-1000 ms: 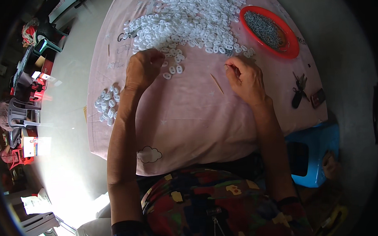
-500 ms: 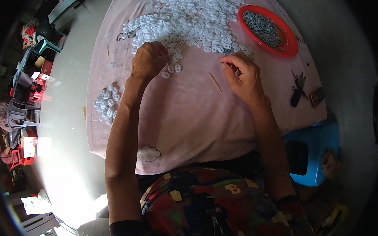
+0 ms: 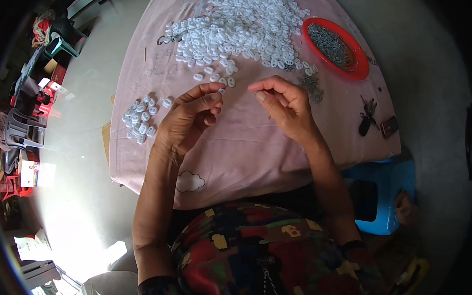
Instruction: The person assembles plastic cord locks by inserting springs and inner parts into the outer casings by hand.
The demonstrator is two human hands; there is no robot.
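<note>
My left hand [image 3: 185,118] pinches a small white oval plastic piece [image 3: 221,90] between thumb and forefinger, over the middle of the table. Just to its right, my right hand [image 3: 286,106] has thumb and forefinger drawn together; whatever lies between those tips is too small to make out. Beyond both hands spreads a big heap of white two-holed oval pieces [image 3: 242,30]. A few loose ovals [image 3: 214,77] lie close past the left fingertips. Beside the right hand is a little pile of thin metal pieces [image 3: 310,87].
A smaller group of white ovals [image 3: 141,117] lies left of my left forearm. At the far right sits a red plate [image 3: 365,65] of small metal pieces. Keys [image 3: 368,116] and a small dark case [image 3: 389,126] rest on the pink cloth [image 3: 236,168]. A blue stool [image 3: 388,194] stands at right.
My left hand has come back from the heap's edge and now shows a white oval in its pinch. The right hand has moved left and nearer, uncovering the metal pile; the toothpick is mostly hidden.
</note>
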